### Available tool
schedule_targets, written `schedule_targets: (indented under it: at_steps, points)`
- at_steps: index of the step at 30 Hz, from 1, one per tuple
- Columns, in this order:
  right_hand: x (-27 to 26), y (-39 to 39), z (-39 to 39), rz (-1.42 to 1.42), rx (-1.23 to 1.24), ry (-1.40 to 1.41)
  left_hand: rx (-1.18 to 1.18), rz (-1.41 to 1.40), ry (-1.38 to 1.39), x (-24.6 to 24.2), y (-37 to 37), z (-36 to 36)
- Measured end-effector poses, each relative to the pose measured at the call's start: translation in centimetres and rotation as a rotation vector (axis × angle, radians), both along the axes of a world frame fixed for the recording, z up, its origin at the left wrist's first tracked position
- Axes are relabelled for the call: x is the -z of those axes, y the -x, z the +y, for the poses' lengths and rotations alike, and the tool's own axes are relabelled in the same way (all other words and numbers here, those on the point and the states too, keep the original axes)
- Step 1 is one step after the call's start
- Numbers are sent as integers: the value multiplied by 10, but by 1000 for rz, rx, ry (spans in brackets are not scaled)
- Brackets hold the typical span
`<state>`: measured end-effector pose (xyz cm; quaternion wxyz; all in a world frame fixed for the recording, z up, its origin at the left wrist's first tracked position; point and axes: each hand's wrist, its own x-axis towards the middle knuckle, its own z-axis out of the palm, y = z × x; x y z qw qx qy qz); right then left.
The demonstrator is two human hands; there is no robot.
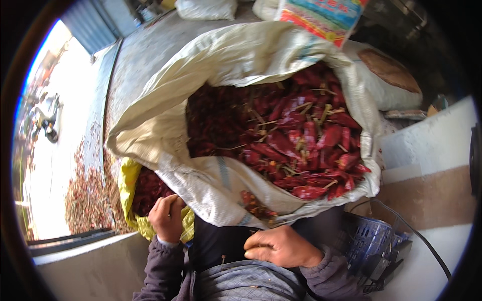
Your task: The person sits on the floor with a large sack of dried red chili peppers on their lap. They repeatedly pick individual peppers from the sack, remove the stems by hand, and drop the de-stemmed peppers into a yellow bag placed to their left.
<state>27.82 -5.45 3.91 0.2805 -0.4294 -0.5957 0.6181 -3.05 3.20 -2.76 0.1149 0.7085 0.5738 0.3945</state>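
Observation:
Before me a large white woven sack [226, 56] gapes wide, full of dried red chili peppers [297, 139] with pale stems. My left hand [166, 220] is curled at the mouth of a yellow woven bag [126, 184], beside the white sack's lower left edge. More red chilies [148, 190] fill that bag. Whether these fingers hold anything is hidden. Over my lap, just below the white sack's near rim, my right hand [282, 246] has thumb and fingers drawn together. Blur hides whether a small stem is between them. Chili bits [258, 207] lie in a fold of the sack.
Grey patterned cloth [248, 280] covers my lap, with a loose stem [223, 259] on it. Scattered stem debris [90, 203] lies at left by the doorway. A blue plastic basket [367, 235] and a black cable [418, 233] are at right. Another filled sack [395, 90] stands behind.

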Motion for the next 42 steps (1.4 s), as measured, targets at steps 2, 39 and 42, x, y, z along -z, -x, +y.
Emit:
schedule_targets:
  at_steps: [2, 39, 42]
  points:
    - [5, -3, -3, -137, -86, -266, 16, -93, -2, -41, -31, 5]
    - [26, -17, 40, 59, 808, -340, 677, 141, 246, -63, -157, 22]
    - [25, -16, 35, 95, 754, -231, 612, -339, 604, -59, -155, 20]
